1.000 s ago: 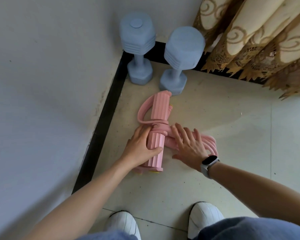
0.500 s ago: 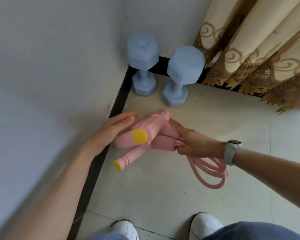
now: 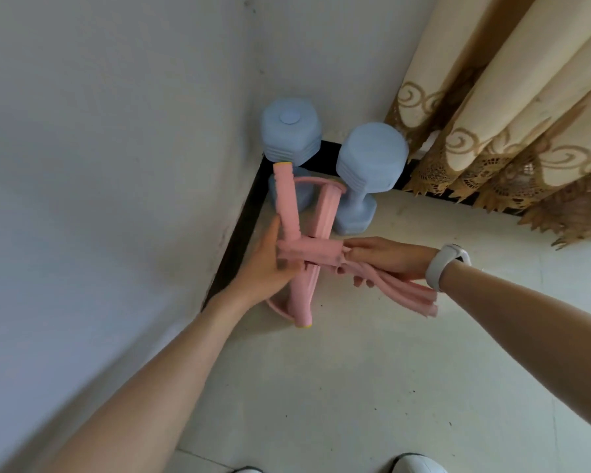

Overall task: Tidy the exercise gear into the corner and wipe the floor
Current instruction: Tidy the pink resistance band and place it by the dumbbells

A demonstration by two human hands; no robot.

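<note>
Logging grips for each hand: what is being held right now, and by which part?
Both hold the pink pull-rope exerciser: left hand at the crossed foam bars' middle, right hand on the bunched tubes beside them.

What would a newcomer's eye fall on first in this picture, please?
Probably the pink resistance band set, held off the floor between the left hand and right hand, its tubes trailing below the right wrist. Behind it, two pale blue dumbbells stand on end in the corner, beside the cream and brown curtain.
</note>
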